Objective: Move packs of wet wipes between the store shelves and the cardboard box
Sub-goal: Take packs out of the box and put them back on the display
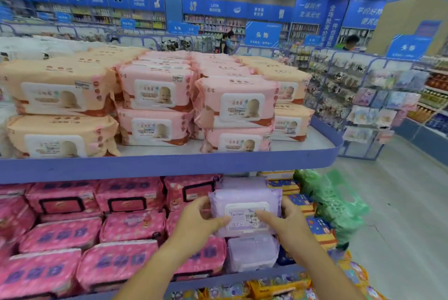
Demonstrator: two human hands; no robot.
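Gripping a purple pack by its 2 ends, the left hand and right hand hold it level just above the purple stack on the lower shelf, probably to square it.

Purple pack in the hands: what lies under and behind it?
Under it lies another purple pack on the lower shelf; behind it the top of a third purple pack shows. The held pack covers whatever stands between them.
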